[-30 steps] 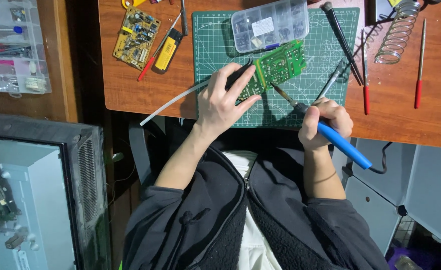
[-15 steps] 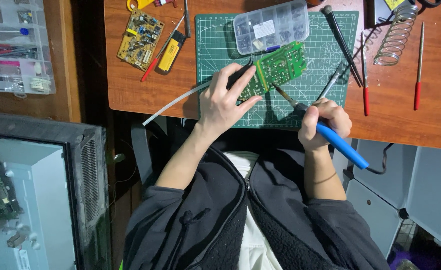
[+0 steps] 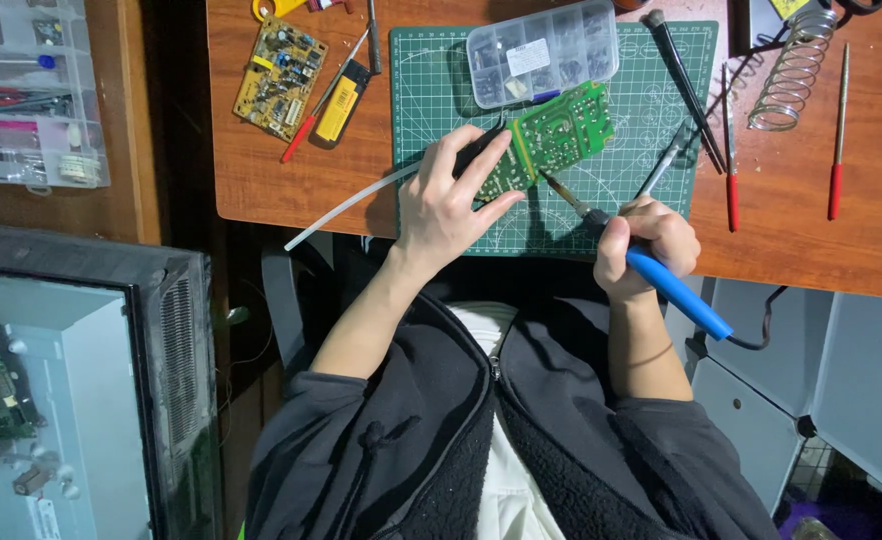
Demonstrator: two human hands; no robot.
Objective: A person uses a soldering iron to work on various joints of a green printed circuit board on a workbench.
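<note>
A green rectangular circuit board (image 3: pixel 553 140) is lying tilted on the green gridded cutting mat (image 3: pixel 431 90), near the desk's near edge. The left hand (image 3: pixel 448 200) is resting on the board's left end, its fingers (image 3: pixel 481 165) spread apart and pressing the board down rather than closing round it. A thin white plastic tube (image 3: pixel 346 205) is running out from under this hand, past the mat's near left corner and over the desk's near edge. The right hand (image 3: pixel 646 245) is gripping a blue-handled soldering iron (image 3: pixel 661 280), fingers clamped round the handle, and the metal tip is touching the board's near edge. A clear plastic compartment box (image 3: pixel 541 50) is sitting just behind the board. A yellow circuit board (image 3: pixel 279 77) is lying towards the brown wooden desk's (image 3: pixel 801 230) far left corner.
</note>
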